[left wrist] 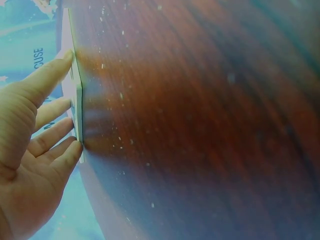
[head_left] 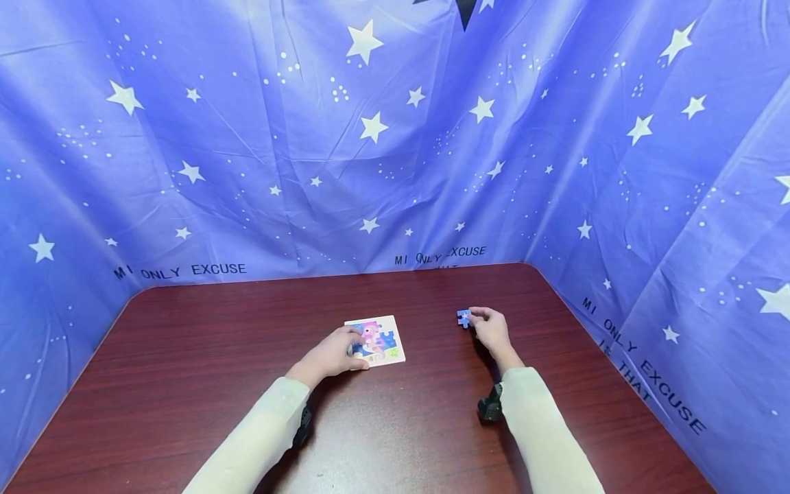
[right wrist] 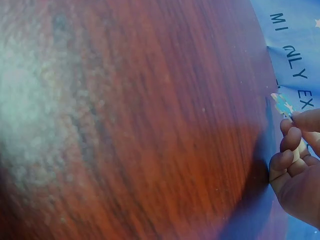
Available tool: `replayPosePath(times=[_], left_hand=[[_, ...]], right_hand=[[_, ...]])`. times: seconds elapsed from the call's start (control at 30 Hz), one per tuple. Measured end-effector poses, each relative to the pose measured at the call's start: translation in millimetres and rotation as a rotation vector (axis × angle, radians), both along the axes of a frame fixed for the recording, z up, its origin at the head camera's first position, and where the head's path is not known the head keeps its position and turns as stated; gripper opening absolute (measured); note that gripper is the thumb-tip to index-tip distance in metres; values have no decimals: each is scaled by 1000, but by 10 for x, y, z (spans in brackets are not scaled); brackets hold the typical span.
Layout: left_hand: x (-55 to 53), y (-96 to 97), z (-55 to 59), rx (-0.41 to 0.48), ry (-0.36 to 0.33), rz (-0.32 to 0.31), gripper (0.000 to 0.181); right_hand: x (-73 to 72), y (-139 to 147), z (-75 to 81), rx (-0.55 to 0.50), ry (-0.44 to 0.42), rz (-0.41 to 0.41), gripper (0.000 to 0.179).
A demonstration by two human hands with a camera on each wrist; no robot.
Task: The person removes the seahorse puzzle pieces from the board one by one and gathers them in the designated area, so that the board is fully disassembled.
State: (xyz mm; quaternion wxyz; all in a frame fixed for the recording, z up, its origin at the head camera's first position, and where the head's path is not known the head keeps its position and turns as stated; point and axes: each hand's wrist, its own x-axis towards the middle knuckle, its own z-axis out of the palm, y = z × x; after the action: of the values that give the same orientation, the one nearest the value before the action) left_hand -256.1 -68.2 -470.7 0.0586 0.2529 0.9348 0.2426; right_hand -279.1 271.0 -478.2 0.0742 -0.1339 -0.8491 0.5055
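Note:
A small jigsaw board with a pale rim [head_left: 398, 342] lies flat on the table, a pink, blue and green picture partly assembled in it. My left hand [head_left: 333, 352] rests on its left side. In the left wrist view, the thumb and fingertips of that hand [left wrist: 30, 135] touch the thin board [left wrist: 79, 110] and are spread apart, fairly straight. Off to the right, my right hand [head_left: 492, 333] pinches a blue puzzle piece [head_left: 463, 318] with a star on it between thumb and fingers. The right wrist view shows this piece [right wrist: 284, 106] raised at the fingertips.
The dark red wooden table [head_left: 247, 343] has rounded far corners. A blue curtain [head_left: 308, 137] with white stars and lettering hangs behind it and along its sides. Black wrist devices sit under both sleeves, the right one [head_left: 490, 405] showing more fully.

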Motion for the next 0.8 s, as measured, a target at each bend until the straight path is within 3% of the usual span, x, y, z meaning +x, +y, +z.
replayPosePath(times=[0.27,0.53,0.8], left_hand=[[-9,-2,-5,4,-4,1,45],[1,-7,9,4,-1,-6,46],[11,-5,12,10,-2,-8,47]], right_hand=[[-32,26,-27,31,-13,8,29],[-38,19,-31,135,-42,12,30],[-46,29,-48,149,-54,12,32]])
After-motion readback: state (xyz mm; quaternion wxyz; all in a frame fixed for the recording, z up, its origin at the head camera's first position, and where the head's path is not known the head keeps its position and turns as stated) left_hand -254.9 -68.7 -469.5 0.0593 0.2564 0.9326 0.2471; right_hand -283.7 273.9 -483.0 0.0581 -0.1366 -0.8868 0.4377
